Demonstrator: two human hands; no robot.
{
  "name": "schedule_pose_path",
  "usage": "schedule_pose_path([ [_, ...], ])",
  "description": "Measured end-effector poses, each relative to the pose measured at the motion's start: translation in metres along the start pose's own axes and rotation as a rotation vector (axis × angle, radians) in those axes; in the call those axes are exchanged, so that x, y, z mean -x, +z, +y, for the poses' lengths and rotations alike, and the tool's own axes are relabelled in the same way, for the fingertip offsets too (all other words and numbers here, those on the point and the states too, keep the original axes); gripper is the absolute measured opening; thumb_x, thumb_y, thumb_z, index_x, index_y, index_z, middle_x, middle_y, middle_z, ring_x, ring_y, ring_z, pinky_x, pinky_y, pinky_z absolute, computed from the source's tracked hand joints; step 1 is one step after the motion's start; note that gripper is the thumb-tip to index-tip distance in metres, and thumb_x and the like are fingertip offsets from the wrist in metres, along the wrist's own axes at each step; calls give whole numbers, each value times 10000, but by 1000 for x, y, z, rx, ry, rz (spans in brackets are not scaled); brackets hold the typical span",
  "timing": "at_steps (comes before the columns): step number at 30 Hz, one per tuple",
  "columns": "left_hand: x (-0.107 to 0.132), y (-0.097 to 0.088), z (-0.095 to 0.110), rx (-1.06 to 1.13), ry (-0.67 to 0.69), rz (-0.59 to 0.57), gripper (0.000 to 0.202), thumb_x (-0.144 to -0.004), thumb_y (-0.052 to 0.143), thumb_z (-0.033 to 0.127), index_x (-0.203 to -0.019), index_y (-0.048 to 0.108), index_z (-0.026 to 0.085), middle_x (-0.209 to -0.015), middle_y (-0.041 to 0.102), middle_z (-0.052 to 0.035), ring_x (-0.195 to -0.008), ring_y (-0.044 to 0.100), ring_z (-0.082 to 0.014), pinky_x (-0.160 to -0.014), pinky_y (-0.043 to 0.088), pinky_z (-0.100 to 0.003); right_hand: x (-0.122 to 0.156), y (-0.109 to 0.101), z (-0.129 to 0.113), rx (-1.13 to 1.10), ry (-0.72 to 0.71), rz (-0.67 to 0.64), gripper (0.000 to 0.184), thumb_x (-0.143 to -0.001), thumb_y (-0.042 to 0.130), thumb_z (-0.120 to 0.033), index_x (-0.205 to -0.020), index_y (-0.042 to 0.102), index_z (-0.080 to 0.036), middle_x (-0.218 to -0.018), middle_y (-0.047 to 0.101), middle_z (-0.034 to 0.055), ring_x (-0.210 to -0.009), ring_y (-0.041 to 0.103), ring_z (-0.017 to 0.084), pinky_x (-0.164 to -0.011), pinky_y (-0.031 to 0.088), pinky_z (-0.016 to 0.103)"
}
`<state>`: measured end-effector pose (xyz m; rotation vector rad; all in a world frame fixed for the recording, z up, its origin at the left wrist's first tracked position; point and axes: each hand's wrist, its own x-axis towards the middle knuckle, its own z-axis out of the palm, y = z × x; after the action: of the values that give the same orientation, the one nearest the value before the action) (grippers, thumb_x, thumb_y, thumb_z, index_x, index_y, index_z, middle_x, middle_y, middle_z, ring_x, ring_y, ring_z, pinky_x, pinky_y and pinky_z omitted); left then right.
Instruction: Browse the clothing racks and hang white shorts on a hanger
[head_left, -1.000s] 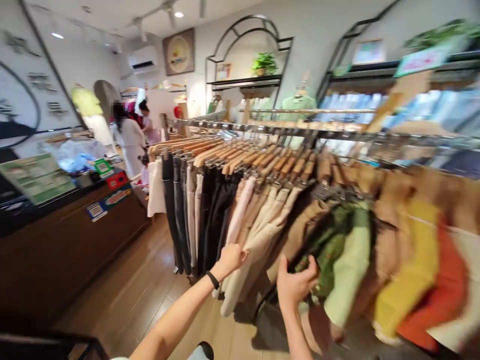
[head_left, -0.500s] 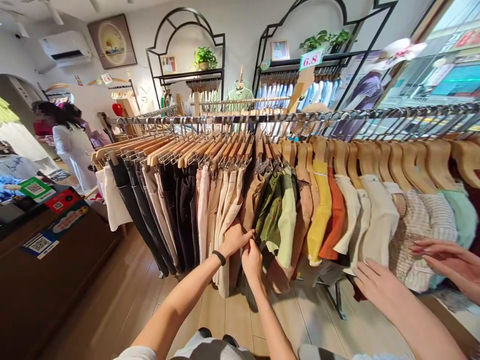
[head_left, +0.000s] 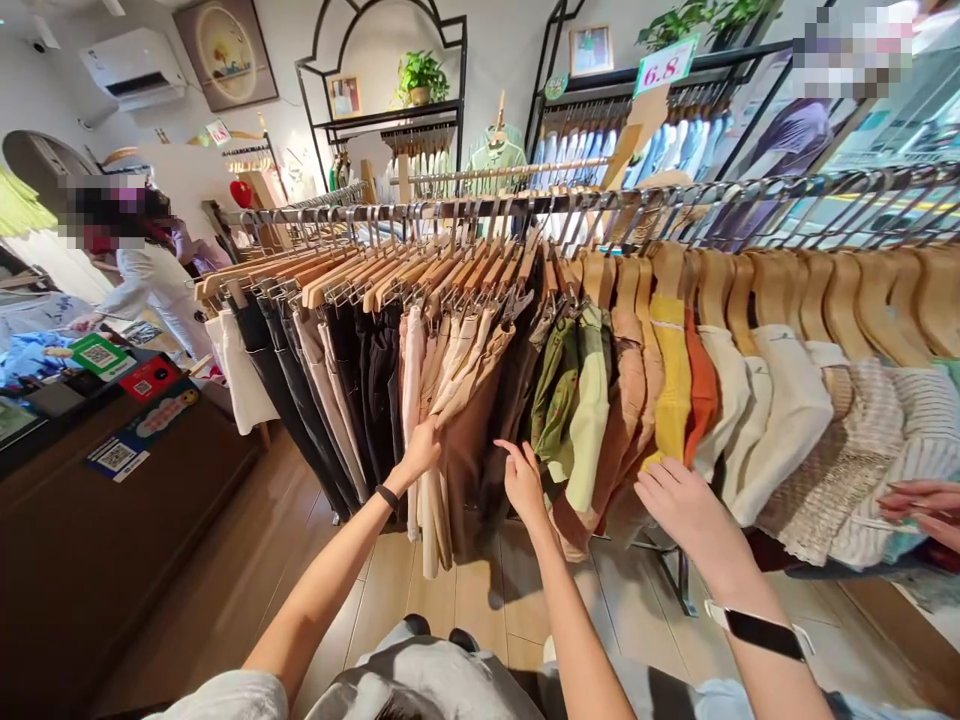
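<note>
A metal rail carries many garments on wooden hangers. My left hand, a black band on its wrist, is closed on the edge of beige trousers and holds them to the left. My right hand is a little to the right, fingers loosely bent and apart, touching a dark brown garment beside olive green trousers. A gap shows between the two hands, with brown trousers hanging in it.
Another person's hand with a black watch reaches to the yellow and orange garments; their other hand is at far right. A dark wooden counter stands left. A person in white stands behind it. Wall racks fill the back.
My hands have moved apart, the left pulling the beige trousers leftward. The other person's hand has come closer to the rail. The view has shifted slightly.
</note>
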<state>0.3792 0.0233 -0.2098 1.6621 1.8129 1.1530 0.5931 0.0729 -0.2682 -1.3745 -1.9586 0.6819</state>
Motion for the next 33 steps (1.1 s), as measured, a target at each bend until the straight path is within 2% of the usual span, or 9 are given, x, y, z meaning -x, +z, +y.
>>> schedule_pose_path([
  [3,6,4,-7,21,-9,94,445,-869,383,26,-1285,528,85,-1189,664,-160,-1071,634,-202,-955,493,-344,1,7,-7,-49,46,-125,483,-965,311,-188,-1397,527,-165,-1543,320,159,-1448,277,226,-1132,287,346],
  [6,11,5,-13,55,22,126,513,-936,464,185,-1440,381,149,-1241,650,-144,-1065,650,-207,-929,501,-330,5,19,-8,-67,105,-259,516,-929,437,-206,-1428,468,-80,-1477,421,213,-1381,388,246,-1124,302,365],
  [8,14,0,-19,-9,11,78,588,-897,582,274,-1448,390,196,-1176,684,-110,-1024,666,-220,-879,507,-304,9,30,-3,-77,131,-323,526,-869,533,-192,-1375,511,-48,-1395,516,218,-1309,474,250,-1090,348,358],
  [13,16,-27,-46,-253,-195,77,300,-776,547,89,-1041,675,147,-947,709,-90,-889,644,-210,-786,464,-266,27,54,20,-110,236,-445,459,-791,562,-131,-1245,602,-71,-1286,614,193,-1169,589,231,-969,449,323],
  [17,21,-44,-73,-244,-266,135,221,-723,491,41,-839,661,123,-868,661,-66,-806,568,-163,-739,414,-241,44,65,40,-100,354,-527,448,-740,522,-66,-1167,649,-112,-1220,660,142,-1162,604,212,-963,463,291],
  [21,32,-50,-94,-179,-366,158,207,-704,396,18,-674,568,129,-603,504,8,-602,424,-115,-591,314,-230,58,69,51,-100,419,-586,456,-752,478,-50,-1170,651,-105,-1199,666,137,-1125,623,194,-989,452,283],
  [27,62,-45,-96,-33,-316,56,273,-867,304,164,-659,482,170,-575,390,42,-567,342,-88,-542,269,-211,63,80,33,-225,401,-633,528,-798,509,-129,-1322,574,-151,-1179,656,102,-959,653,142,-877,489,246],
  [30,81,-46,-92,-47,-269,42,306,-903,458,418,-704,477,186,-607,403,56,-576,352,-92,-545,269,-211,58,87,22,-304,376,-617,566,-784,495,-129,-1344,558,-181,-1167,656,81,-892,641,115,-815,492,219],
  [33,91,-57,-95,-220,-270,48,281,-841,593,455,-761,537,192,-633,481,49,-594,414,-106,-573,272,-217,54,89,26,-319,411,-569,573,-746,492,-149,-1313,572,-185,-1032,678,56,-787,618,115,-760,496,236],
])
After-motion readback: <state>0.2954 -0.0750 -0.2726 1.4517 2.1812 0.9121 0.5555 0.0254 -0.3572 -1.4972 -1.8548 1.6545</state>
